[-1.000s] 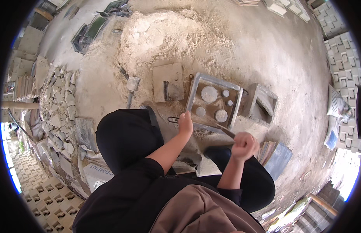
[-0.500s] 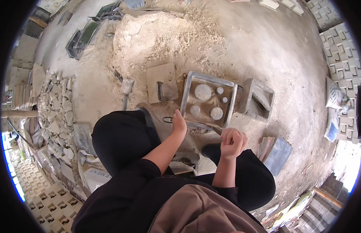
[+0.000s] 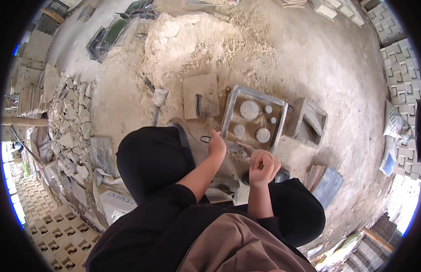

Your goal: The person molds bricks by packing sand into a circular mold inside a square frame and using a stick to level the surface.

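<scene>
A square metal mould frame (image 3: 227,119) lies in front of me, holding grey-brown material and several round discs (image 3: 249,110) of different sizes. At its near left corner, my left hand (image 3: 216,144) is closed against the frame, with the fingers partly hidden. My right hand (image 3: 263,165) makes a fist around what looks like a trowel. The trowel's narrow blade (image 3: 245,145) points left along the frame's near side, and its handle is hidden in my fist. Wire loop handles (image 3: 205,139) stick out from the frame.
A square plate with a handle (image 3: 201,96) lies left of the mould, beside a hammer-like tool (image 3: 159,97). An open box-shaped mould (image 3: 309,121) stands to the right. Beyond spreads a sandy heap (image 3: 183,43); broken pieces (image 3: 70,131) are piled far left. Flat boards (image 3: 327,187) lean near my right knee.
The whole view has shifted, so the mould sits slightly farther right in it. My right hand, with the trowel, has moved left along the near side. My left hand stays at the corner.
</scene>
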{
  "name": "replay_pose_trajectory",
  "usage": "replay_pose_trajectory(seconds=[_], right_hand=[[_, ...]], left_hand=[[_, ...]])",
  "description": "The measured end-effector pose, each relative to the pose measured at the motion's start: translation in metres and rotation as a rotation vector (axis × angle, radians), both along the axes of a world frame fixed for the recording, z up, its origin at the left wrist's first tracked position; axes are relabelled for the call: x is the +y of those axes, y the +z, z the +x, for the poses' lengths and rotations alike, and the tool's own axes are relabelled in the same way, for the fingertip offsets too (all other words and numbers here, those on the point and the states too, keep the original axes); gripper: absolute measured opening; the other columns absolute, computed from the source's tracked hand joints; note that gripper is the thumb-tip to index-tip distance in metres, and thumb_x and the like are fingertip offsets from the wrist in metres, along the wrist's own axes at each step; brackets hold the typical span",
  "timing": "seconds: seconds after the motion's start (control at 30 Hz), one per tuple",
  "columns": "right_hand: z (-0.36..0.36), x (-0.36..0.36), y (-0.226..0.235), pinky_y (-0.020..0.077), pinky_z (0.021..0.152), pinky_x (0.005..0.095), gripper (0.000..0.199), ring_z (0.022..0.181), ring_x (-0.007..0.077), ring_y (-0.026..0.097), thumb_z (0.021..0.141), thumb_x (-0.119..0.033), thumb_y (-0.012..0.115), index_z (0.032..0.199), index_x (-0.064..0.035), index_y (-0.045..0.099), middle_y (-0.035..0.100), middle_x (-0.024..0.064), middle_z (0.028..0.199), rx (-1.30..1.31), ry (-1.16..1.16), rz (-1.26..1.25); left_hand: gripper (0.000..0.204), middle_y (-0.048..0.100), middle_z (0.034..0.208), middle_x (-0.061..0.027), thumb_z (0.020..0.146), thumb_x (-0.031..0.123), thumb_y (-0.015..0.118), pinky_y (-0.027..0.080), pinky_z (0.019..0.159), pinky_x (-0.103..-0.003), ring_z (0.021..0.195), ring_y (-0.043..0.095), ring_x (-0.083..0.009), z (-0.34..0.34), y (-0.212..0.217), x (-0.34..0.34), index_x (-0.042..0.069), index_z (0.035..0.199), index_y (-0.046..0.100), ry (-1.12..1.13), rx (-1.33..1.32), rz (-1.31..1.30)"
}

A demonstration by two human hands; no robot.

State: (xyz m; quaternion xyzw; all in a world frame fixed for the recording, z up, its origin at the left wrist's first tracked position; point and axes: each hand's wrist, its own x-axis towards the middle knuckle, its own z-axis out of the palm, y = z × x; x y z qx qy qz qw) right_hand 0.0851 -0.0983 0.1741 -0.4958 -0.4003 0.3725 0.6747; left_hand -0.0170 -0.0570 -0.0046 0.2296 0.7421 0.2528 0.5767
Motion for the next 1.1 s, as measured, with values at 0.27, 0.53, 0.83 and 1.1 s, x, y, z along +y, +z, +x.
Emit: replay_pose_trajectory(seconds=[0.27, 0.53, 0.83, 1.1], right_hand=[[-0.005, 0.004, -0.006, 0.0199, 0.033, 0.0243, 0.034, 0.032, 0.0113, 0.029, 0.073, -0.01, 0.036, 0.041, -0.0059, 0.025, 0.027, 0.0023, 0.038, -0.095, 0.025, 0.069], [-0.008, 0.003, -0.007, 0.0204, 0.035, 0.0266, 0.038, 0.033, 0.0132, 0.03, 0.074, -0.019, 0.041, 0.041, -0.0051, 0.028, 0.029, 0.0031, 0.038, -0.023, 0.115, 0.045], [-0.003, 0.005, -0.007, 0.0242, 0.035, 0.0256, 0.038, 0.034, 0.0135, 0.031, 0.076, -0.018, 0.043, 0.043, -0.0053, 0.029, 0.032, 0.0036, 0.039, -0.042, 0.144, 0.227], [0.009, 0.011, -0.016, 0.02, 0.036, 0.0244, 0.028, 0.036, 0.0116, 0.029, 0.07, -0.009, 0.038, 0.043, -0.0036, 0.029, 0.032, 0.0043, 0.04, 0.106, 0.04, 0.188]], left_hand=[[0.062, 0.056, 0.108, -0.016, 0.089, 0.045, 0.014, 0.034, 0.091, -0.036, 0.105, 0.049, -0.0306, 0.001, 0.018, 0.001, 0.003, 0.106, 0.057, -0.007, 0.09, 0.008], [0.065, 0.059, 0.102, -0.016, 0.088, 0.049, 0.017, 0.036, 0.089, -0.035, 0.1, 0.052, -0.0304, 0.001, 0.029, 0.001, 0.003, 0.1, 0.061, -0.024, 0.105, -0.016], [0.069, 0.06, 0.098, -0.0166, 0.087, 0.051, 0.013, 0.037, 0.088, -0.036, 0.098, 0.053, -0.0312, -0.001, 0.028, 0.001, 0.004, 0.098, 0.062, -0.077, 0.196, -0.004], [0.069, 0.06, 0.097, -0.0166, 0.087, 0.051, 0.013, 0.037, 0.088, -0.036, 0.098, 0.053, -0.0317, 0.004, 0.036, 0.004, 0.003, 0.098, 0.062, -0.113, 0.244, 0.04]])
